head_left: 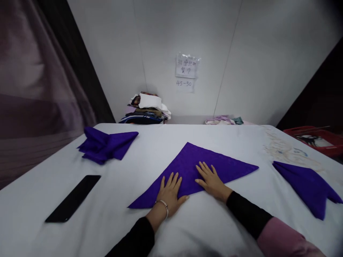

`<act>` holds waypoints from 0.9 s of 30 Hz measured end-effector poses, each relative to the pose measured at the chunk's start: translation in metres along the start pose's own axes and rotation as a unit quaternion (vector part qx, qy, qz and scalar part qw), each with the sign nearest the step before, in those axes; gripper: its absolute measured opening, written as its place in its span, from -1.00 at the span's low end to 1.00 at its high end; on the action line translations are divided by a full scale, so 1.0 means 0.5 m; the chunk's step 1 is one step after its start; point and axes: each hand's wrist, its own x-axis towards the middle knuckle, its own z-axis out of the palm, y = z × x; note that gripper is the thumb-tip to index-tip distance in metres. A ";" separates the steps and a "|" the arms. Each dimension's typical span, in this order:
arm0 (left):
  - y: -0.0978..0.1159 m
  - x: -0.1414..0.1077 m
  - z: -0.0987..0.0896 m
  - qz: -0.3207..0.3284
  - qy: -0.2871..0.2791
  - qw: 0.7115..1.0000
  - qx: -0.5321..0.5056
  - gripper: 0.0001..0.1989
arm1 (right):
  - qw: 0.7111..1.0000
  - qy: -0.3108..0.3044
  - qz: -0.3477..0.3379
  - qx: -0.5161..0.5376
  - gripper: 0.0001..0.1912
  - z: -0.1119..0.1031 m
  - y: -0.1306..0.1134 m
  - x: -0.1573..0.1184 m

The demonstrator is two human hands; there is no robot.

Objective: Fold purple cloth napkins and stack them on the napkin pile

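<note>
A purple cloth napkin (193,160) lies folded into a triangle on the white table, its long edge toward me and its peak pointing away. My left hand (170,192) rests flat near the long edge, fingers spread on the cloth and thumb over the white cover. Farther right, my right hand (210,178) presses palm down on the same napkin, fingers apart. Neither hand grips anything. At the left sits a bunched purple napkin (107,144). Another purple napkin (305,184), folded to a point at one end, lies at the right.
A black phone-like slab (73,198) lies at the left of the white-covered table (107,228). Beyond the far edge are a pile of folded clothes (147,109) and more cloth (221,120). A red basket (316,137) stands at the right; paper signs (187,67) hang on the wall.
</note>
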 end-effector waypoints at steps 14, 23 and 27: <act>0.109 0.085 -0.024 0.006 0.076 0.995 -0.071 -0.34 | 0.996 0.027 -0.002 -0.084 -0.42 0.044 0.010 0.002; 0.082 0.080 0.028 -0.082 0.074 0.992 -0.060 -0.22 | 0.993 0.025 0.006 -0.117 -0.38 0.054 0.017 0.000; 0.037 0.030 0.014 -0.108 0.065 0.991 -0.048 -0.20 | 0.993 0.022 0.002 -0.118 -0.36 0.058 0.021 -0.001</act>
